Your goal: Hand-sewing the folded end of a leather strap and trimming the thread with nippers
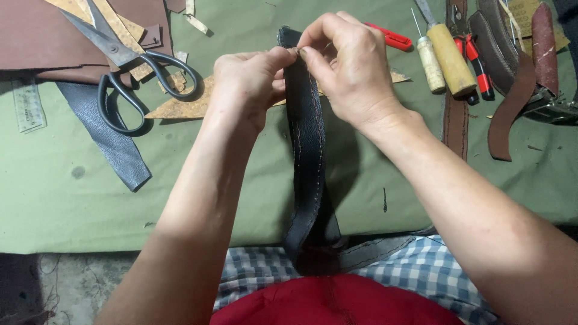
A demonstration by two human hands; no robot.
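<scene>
both hands [301, 72] pinching black strap [307, 150], perhaps stitching

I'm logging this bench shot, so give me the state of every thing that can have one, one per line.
left hand: pinching the black strap's top edge
right hand: pinching the same edge
black leather strap: held up on edge, stitched along its sides
scissors: lying open on brown leather
wooden-handled awl: lying flat, untouched
brown strap: lying curved on the green cloth

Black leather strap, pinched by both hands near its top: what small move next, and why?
Probably draw the right hand away to pull the stitch snug: both hands' fingertips meet on the black leather strap edge beside the left hand, along its stitch line.
</scene>
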